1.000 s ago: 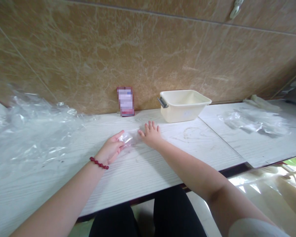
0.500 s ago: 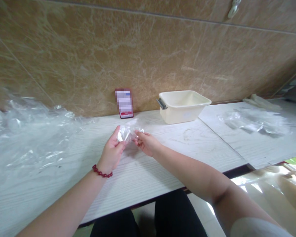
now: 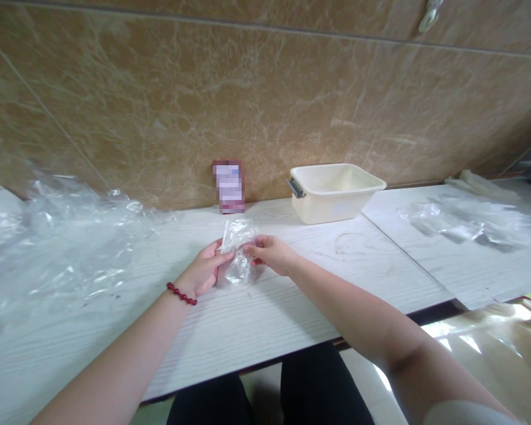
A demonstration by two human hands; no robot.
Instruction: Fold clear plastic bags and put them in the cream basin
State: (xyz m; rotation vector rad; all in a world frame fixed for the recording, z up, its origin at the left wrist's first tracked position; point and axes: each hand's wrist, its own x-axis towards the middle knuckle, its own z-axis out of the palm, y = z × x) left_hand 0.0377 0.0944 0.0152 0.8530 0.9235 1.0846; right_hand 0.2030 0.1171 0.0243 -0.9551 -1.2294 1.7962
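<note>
A small clear plastic bag (image 3: 240,273) is held between my two hands above the pale wood-grain table (image 3: 230,330). My left hand (image 3: 209,265), with a red bead bracelet on its wrist, pinches the bag's left edge between thumb and fingers. From the right, my right hand (image 3: 269,254) grips the bag near its middle, thumb and forefinger pressed together. The bag stands roughly upright and looks crinkled; whether anything lies inside it I cannot tell.
A large heap of clear plastic bags (image 3: 84,242) covers the table's left side. Against the marbled wall stand a blurred-out phone-shaped panel (image 3: 230,188) and a cream plastic bin (image 3: 331,206) with a grey handle. More flat clear bags (image 3: 473,221) lie at the right, before a pale glove-like item (image 3: 484,185).
The bag has gone from bunched up between my hands to more spread out and upright, now reaching lower. My right hand has shifted slightly right, and the whole view has moved a little.
</note>
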